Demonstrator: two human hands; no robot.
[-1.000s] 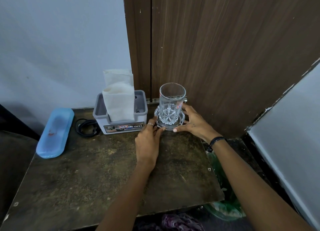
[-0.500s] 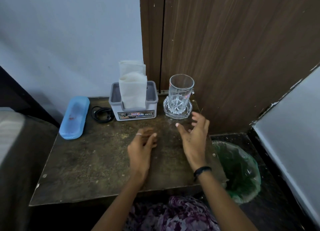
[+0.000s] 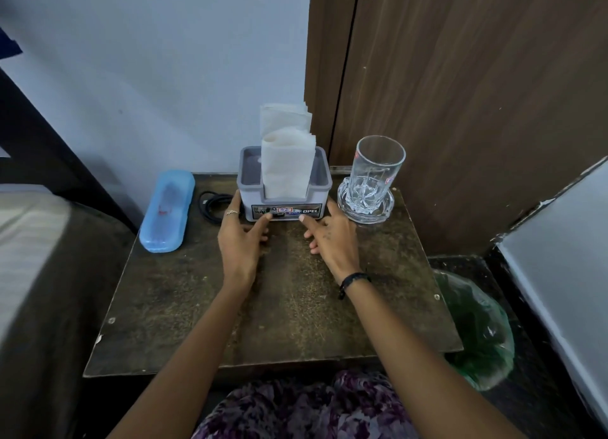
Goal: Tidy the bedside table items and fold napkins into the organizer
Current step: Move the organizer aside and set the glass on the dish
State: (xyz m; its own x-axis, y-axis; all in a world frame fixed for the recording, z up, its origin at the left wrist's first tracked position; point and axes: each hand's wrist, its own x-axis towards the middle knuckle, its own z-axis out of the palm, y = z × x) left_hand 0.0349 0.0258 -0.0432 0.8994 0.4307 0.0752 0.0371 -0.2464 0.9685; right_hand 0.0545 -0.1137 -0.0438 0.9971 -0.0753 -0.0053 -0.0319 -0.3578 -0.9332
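Observation:
A grey organizer [image 3: 250,186] with a printed label stands at the back middle of the dark bedside table [image 3: 279,313]. Folded white napkins [image 3: 287,162] stand upright in it. My left hand [image 3: 241,241] touches its left front corner, with fingers at the side and thumb on the label. My right hand [image 3: 332,241] touches the right front corner with spread fingers. Neither hand is closed round anything. To the right, a clear glass [image 3: 376,169] stands on a glass coaster [image 3: 385,210].
A light blue case [image 3: 167,208] lies at the table's back left, with a coiled black cable [image 3: 212,205] between it and the organizer. A bin with a green bag [image 3: 477,333] stands on the floor at the right. A bed edge [image 3: 33,257] is at the left, a wooden door behind.
Both hands let go of the glass coaster, drew back, then moved left to the organizer's front corners. The view has pulled back and shifted.

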